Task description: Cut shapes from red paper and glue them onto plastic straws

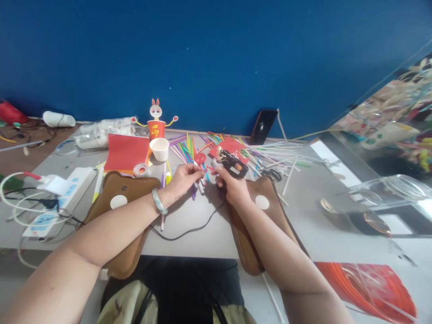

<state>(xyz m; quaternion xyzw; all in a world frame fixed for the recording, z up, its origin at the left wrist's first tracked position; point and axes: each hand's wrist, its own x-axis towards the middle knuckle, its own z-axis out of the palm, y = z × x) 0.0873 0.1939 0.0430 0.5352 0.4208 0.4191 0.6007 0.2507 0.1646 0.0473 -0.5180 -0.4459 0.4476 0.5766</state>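
My left hand [184, 181], a pale green bangle on its wrist, has thumb and fingers pinched at one end of a small red piece [209, 169]. Its exact shape is too small to make out. Wrapped in my right hand [232, 185] is a black corded glue gun [234, 164], its front end close to the red piece. A thin black cord [197, 230] runs across the table below the hands. Just behind the hands lie a red round cutout [200, 158] and several coloured sticks [189, 147].
A red paper cup figure with a rabbit head [156, 129], a white cup [159, 149] and red paper [127, 153] stand back left. Brown cushions [128, 252] lie under both forearms. A power strip [64, 198] is left, a phone [263, 127] and scissors [272, 174] right, a clear jar [378, 195] far right.
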